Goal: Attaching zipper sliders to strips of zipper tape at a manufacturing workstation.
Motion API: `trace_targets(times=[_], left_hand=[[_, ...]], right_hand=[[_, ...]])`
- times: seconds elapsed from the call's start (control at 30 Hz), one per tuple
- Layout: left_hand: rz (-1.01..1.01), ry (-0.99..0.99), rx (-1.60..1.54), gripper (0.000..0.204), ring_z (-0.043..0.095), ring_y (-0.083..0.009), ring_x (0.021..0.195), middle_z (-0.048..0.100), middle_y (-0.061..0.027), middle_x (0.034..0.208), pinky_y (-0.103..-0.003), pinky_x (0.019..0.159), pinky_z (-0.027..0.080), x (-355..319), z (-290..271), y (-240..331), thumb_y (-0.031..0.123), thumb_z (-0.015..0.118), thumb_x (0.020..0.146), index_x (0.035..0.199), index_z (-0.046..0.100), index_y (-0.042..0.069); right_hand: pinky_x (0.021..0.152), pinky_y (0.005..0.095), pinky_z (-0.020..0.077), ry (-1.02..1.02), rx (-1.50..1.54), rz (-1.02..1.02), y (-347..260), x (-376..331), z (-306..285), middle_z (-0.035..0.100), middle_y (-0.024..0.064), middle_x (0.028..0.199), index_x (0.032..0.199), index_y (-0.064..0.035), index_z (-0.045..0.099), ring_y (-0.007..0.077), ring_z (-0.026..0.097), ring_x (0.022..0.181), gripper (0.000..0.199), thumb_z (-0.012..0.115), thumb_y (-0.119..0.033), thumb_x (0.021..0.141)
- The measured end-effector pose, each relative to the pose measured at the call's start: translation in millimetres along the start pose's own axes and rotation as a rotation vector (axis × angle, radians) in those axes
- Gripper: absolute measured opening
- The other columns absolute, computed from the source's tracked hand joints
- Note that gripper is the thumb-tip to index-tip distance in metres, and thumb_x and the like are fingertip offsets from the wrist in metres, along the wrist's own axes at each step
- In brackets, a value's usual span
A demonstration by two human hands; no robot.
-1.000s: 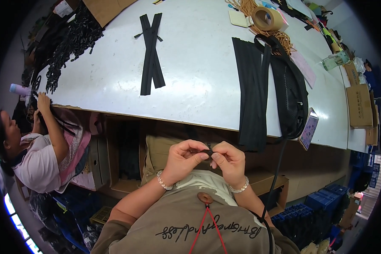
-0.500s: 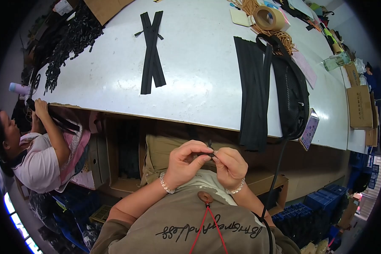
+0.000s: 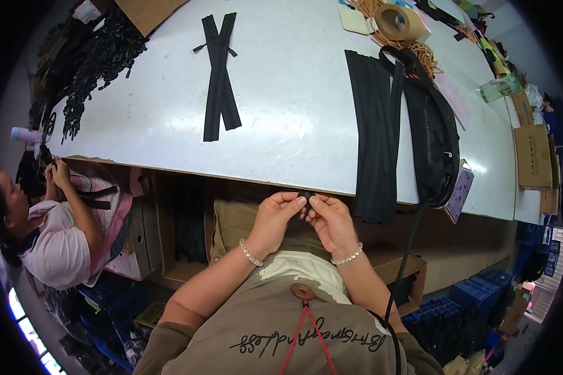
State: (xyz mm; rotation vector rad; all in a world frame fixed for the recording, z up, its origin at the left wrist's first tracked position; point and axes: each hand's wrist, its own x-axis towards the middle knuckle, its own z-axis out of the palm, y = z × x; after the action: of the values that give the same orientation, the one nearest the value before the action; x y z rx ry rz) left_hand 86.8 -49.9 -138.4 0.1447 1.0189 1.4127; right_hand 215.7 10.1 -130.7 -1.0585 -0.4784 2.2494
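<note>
Looking down through the head view, I see both hands meeting just below the near edge of the counter (image 3: 281, 112), in front of the chest. My left hand (image 3: 276, 222) is curled, thumb and forefinger pinched together on a small dark piece (image 3: 306, 201); my right hand (image 3: 333, 224) mirrors it, fingertips closed on the same piece from the other side. That piece sits right between the two sets of fingertips, touching both, so neither hand is nearer than the other. It is too small and too covered for me to tell its shape or which way its long axis runs. Both wrists carry a beaded bracelet.

Straight ahead of the hands and a little to the right, a bundle of long black strips (image 3: 375, 131) lies across the counter, its long axis running from the far side toward me, its near end hanging over the near edge just beside my right hand. A black bag (image 3: 433, 137) rests against that bundle on its right, with a phone (image 3: 460, 190) at the near edge beyond it. Further left on the counter, two black strips (image 3: 219, 81) lie crossed, well apart from the hands. A roll of tape (image 3: 399, 22) sits toward the far right corner.

At the left end of the counter, another person (image 3: 50, 237) bends over their own dark strips.
</note>
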Motion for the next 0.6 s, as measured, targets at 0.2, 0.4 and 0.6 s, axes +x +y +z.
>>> trace_targets(times=[0.2,0.4,0.6], left_hand=[[-0.026,0.011,-0.028,0.01,0.059,-0.0097,0.077,0.064,-0.0057,0.087,-0.022,0.072,0.047,4,2,0,0.005,0.061,0.086,0.094,0.059,0.001],[-0.052,0.063,0.0,0.009,0.059,-0.0092,0.077,0.064,-0.0057,0.085,-0.022,0.071,0.047,5,3,5,0.004,0.061,0.085,0.094,0.06,0.0],[-0.082,0.038,0.0,0.009,0.06,-0.0094,0.078,0.065,-0.0064,0.085,-0.022,0.072,0.048,6,4,10,0.003,0.061,0.085,0.093,0.06,0.0]], right_hand=[[0.066,0.0235,0.0469,0.044,0.063,-0.075,12,1,0,0.059,0.0032,0.076,0.087,-0.003,0.059,0.01,0.055,0.067,0.003,0.059,-0.006,0.087],[0.066,0.0235,0.0458,0.17,0.173,-0.062,13,-2,16,0.059,0.0026,0.077,0.086,-0.0036,0.059,0.0096,0.053,0.067,0.002,0.058,-0.005,0.087],[0.065,0.0241,0.0451,0.226,0.233,-0.071,13,-1,19,0.059,0.0027,0.078,0.086,-0.0036,0.058,0.0093,0.052,0.066,0.001,0.058,-0.005,0.087]])
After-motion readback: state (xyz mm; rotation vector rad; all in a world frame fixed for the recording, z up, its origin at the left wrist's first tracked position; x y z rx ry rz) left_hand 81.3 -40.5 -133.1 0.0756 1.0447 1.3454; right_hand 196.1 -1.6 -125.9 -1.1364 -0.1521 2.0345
